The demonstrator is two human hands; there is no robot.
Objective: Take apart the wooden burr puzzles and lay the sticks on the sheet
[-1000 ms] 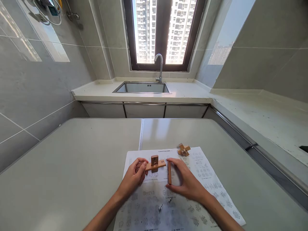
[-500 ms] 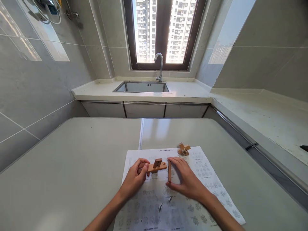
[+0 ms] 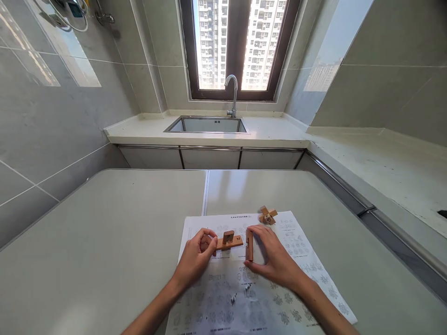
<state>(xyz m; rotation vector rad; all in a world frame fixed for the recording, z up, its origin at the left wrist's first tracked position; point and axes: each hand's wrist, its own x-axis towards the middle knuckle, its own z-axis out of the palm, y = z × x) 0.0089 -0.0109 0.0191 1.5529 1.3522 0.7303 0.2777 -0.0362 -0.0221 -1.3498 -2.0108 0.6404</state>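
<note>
Two joined blocks are gripped by the left hand on the sheet; a loose bar is pinched by the right hand, not yet fitted. A finished cross lies apart.

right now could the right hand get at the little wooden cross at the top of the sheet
Probably yes: the wooden cross lies in the open just beyond the right hand, nothing between them, though that hand holds a wooden bar.

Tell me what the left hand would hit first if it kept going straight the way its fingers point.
The left hand points up and right at the crossed wooden pieces it already pinches; beyond them stands the wooden bar in the right hand.
</note>
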